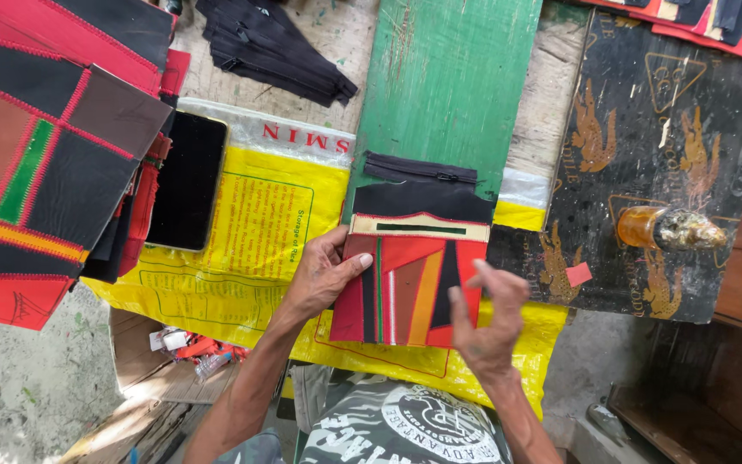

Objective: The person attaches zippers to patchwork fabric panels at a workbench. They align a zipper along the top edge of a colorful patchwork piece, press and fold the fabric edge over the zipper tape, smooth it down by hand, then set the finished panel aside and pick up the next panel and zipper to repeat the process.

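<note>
A patchwork pouch piece (410, 288) of red, black, brown and orange strips lies on a green board (448, 77), with a cream band and a black zipper strip (420, 168) above it. My left hand (324, 275) grips the piece's left edge, thumb on top. Just off the piece's right edge hovers my right hand (487, 322), fingers curled and apart, holding nothing that I can see.
A stack of similar patchwork pieces (45, 146) lies at the left, a dark phone (187, 180) beside it on a yellow sack (259, 223). Black zippers (272, 47) lie at the top. An amber bottle (667, 228) rests on a black printed board (646, 172) at right.
</note>
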The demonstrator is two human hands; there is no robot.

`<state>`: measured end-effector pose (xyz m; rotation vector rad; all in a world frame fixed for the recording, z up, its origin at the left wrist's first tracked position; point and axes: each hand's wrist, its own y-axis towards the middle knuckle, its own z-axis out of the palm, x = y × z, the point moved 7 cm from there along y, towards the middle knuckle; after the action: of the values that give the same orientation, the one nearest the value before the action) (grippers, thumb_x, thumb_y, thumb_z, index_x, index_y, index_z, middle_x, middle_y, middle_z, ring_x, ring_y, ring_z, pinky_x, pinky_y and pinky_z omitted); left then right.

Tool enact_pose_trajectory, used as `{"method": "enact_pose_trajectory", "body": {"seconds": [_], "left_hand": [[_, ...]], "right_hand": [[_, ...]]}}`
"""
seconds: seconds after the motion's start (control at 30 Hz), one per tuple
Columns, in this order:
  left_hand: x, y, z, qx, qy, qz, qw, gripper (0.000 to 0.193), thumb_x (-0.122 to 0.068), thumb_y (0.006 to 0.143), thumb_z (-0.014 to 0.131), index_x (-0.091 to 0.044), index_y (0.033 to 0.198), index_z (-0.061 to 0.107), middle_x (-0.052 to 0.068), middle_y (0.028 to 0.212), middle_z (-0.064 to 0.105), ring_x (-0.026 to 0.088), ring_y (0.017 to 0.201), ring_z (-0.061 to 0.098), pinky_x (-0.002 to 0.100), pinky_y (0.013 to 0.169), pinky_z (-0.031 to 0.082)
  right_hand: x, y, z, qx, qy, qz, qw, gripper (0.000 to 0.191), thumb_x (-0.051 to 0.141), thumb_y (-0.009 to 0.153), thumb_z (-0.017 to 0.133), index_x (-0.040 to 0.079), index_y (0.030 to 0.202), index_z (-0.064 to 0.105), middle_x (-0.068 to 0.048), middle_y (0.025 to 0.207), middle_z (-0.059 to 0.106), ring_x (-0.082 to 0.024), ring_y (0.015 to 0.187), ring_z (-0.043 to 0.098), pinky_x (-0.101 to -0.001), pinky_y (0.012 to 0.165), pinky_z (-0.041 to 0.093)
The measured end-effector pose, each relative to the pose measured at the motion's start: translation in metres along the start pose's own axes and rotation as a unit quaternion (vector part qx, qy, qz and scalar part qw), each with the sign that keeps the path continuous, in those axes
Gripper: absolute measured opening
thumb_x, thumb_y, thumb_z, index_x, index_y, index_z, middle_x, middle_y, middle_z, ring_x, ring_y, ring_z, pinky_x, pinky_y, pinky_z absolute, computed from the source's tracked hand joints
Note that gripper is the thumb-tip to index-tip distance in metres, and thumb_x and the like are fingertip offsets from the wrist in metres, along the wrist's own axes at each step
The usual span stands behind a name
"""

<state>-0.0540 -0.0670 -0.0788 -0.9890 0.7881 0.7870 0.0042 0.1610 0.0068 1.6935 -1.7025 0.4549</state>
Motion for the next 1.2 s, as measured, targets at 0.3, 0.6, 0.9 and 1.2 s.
{"method": "enact_pose_trajectory", "body": {"seconds": [0.3,0.6,0.9,1.2], "left_hand": [[0.020,-0.012,-0.022,0.003,0.032,0.020,0.999,0.035,-0.008,0.094,0.071,0.003,0.127,0.066,0.003,0.111,0.072,0.006,0.097,0.063,0.026,0.088,0.054],[0.023,-0.001,-0.024,0.006,0.014,0.008,1.000,0.033,-0.007,0.096,0.072,0.004,0.126,0.065,0.005,0.112,0.072,0.008,0.099,0.063,0.027,0.088,0.054],[0.005,0.010,-0.017,0.025,-0.024,0.022,0.999,0.042,0.000,0.094,0.068,0.005,0.135,0.060,0.008,0.126,0.069,0.011,0.115,0.064,0.031,0.104,0.051],[0.011,0.021,-0.009,-0.001,-0.019,-0.026,0.999,0.051,-0.003,0.091,0.069,0.001,0.139,0.055,0.007,0.118,0.072,0.009,0.103,0.067,0.027,0.090,0.056]], "right_hand": [[0.025,-0.042,0.052,0.140,0.092,-0.150,0.974,0.052,-0.008,0.083,0.058,-0.005,0.135,0.056,-0.022,0.125,0.069,-0.035,0.124,0.060,-0.0480,0.109,0.042],[0.036,-0.051,0.056,0.182,0.191,-0.087,0.961,0.047,-0.016,0.081,0.052,-0.005,0.125,0.063,-0.019,0.116,0.070,-0.036,0.110,0.069,-0.0439,0.100,0.053],[-0.050,0.016,0.027,-0.041,0.175,0.141,0.973,0.053,-0.011,0.091,0.057,-0.002,0.142,0.045,-0.015,0.131,0.056,-0.022,0.118,0.058,-0.0341,0.101,0.050],[-0.118,0.033,0.030,0.014,0.370,0.266,0.890,0.058,-0.005,0.096,0.057,0.000,0.152,0.043,-0.012,0.129,0.065,-0.014,0.114,0.062,-0.0275,0.098,0.051]]}}
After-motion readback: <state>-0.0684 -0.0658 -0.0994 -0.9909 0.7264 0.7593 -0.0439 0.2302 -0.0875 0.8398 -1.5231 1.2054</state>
